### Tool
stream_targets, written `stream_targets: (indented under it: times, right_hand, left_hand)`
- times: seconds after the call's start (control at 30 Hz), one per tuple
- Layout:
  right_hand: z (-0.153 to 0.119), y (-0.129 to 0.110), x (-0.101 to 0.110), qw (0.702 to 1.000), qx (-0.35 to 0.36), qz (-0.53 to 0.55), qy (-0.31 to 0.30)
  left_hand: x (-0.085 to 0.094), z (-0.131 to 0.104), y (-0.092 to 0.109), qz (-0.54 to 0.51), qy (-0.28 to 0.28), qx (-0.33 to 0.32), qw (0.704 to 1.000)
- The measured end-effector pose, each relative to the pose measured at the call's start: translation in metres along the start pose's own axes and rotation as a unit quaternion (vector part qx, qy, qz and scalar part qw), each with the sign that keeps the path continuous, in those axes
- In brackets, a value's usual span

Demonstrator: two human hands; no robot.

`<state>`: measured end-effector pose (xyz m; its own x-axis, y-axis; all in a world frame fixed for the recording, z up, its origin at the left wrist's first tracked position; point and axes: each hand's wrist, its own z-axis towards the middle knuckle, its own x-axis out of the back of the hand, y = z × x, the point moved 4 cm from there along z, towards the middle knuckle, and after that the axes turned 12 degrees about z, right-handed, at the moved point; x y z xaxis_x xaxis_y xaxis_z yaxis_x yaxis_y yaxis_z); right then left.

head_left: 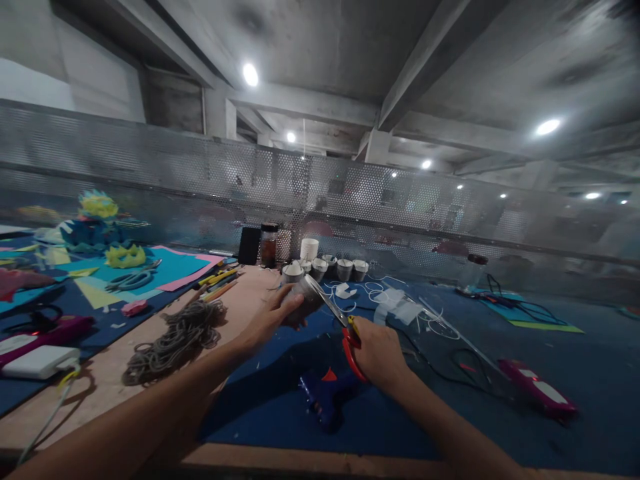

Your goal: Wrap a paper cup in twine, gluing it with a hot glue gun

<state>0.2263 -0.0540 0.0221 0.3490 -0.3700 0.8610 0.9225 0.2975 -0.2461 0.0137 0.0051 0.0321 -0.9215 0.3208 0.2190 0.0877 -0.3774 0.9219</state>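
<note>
My left hand [280,310] is closed around a small grey-sided cup [311,297], tilted with its pale rim towards the right. In my right hand [380,350] are scissors [351,353] with red and yellow handles. Their blades point up and left, reaching the cup's rim; whether they touch it I cannot tell. Below the hands lies a dark blue glue gun [327,400] on the blue mat [260,427]. Behind the held cup stand several similar grey cups [344,269] and a stack of white cups [309,249].
A heap of grey cord [173,340] lies left, near pencils [220,288] and blue-handled scissors [133,277] on coloured paper. White string and translucent scraps [400,308] lie right of centre. A magenta power strip [539,389] is at right. A perforated metal screen [200,173] closes the back.
</note>
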Motion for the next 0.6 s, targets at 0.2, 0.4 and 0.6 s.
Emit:
stream_targets:
  times: [0.2, 0.4, 0.6]
  right_hand:
    - [-0.0013, -0.0012, 0.0003, 1.000, 0.010, 0.005, 0.006]
    - [-0.0025, -0.0026, 0.0032, 1.000, 0.016, 0.009, 0.005]
    - [-0.0018, -0.0021, 0.0019, 1.000, 0.009, -0.008, -0.003]
  left_hand:
    - [0.0033, 0.0014, -0.0018, 0.064, 0.034, -0.036, 0.997]
    - [0.0049, 0.0016, -0.0002, 0.084, 0.045, -0.039, 0.995]
    - [0.0081, 0.0022, -0.0014, 0.101, 0.063, -0.044, 0.992]
